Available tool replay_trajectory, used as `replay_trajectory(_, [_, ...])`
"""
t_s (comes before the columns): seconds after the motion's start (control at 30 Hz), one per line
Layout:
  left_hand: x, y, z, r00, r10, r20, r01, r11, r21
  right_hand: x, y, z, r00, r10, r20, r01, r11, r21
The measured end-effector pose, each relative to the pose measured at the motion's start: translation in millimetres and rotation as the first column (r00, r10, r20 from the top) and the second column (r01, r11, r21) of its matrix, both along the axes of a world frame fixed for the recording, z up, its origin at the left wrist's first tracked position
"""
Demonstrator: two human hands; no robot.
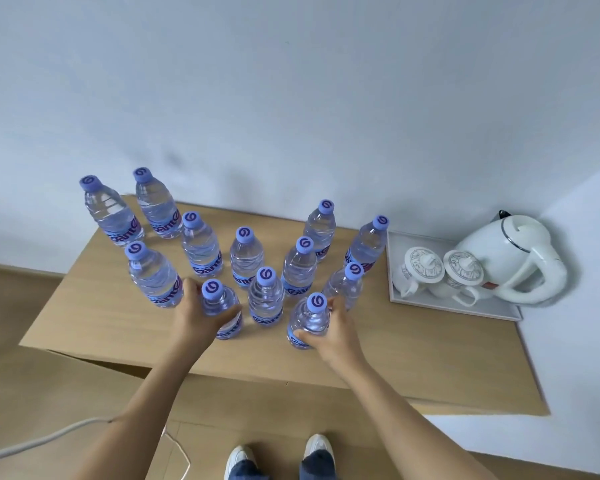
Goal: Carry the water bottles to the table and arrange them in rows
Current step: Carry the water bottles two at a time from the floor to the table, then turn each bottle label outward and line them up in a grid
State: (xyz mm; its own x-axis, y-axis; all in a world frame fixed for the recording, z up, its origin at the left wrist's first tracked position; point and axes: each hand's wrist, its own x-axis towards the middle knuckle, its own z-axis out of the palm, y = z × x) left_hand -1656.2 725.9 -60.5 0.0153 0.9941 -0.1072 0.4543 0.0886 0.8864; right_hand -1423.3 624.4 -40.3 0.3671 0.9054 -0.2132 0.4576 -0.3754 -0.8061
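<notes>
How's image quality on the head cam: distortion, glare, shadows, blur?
Head view: wide-angle warp splays the bottles outward, e.g. the far-left bottle leans left and the table edges skew; lighting soft and even, faint shadows on the wall; small highlights on the kettle, no harsh glare; left hand and right hand sharp, no evident motion blur.

Bare forearms, blue jeans [317,467] and 2 white shoes [238,457].
</notes>
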Motion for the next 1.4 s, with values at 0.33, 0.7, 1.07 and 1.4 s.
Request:
replay_trajectory(0.33, [5, -5, 13, 1.0, 0.02, 0.006, -0.02, 0.999, -0.031, 3, -9, -1, 0.999, 0.028, -0.038, -0.025, 0.997, 0.076])
replay_trajectory(0.7, [14, -10, 21, 0.996, 0.086, 0.022, -0.085, 0.996, -0.038, 51, -19, 11, 0.971, -0.235, -0.035, 0.237, 0.957, 0.168])
replay_trajectory(1.07, [36, -17, 88, 0.977, 0.102, -0.188, -0.073, 0.985, 0.159, 45, 42, 17, 0.945, -0.216, -0.244, 0.248, 0.963, 0.108])
replay_trajectory(1.4, [73, -12, 157, 0.927, -0.355, 0.121, 0.347, 0.934, 0.088, 77, 41, 97, 0.926, -0.092, -0.366, 0.196, 0.946, 0.257])
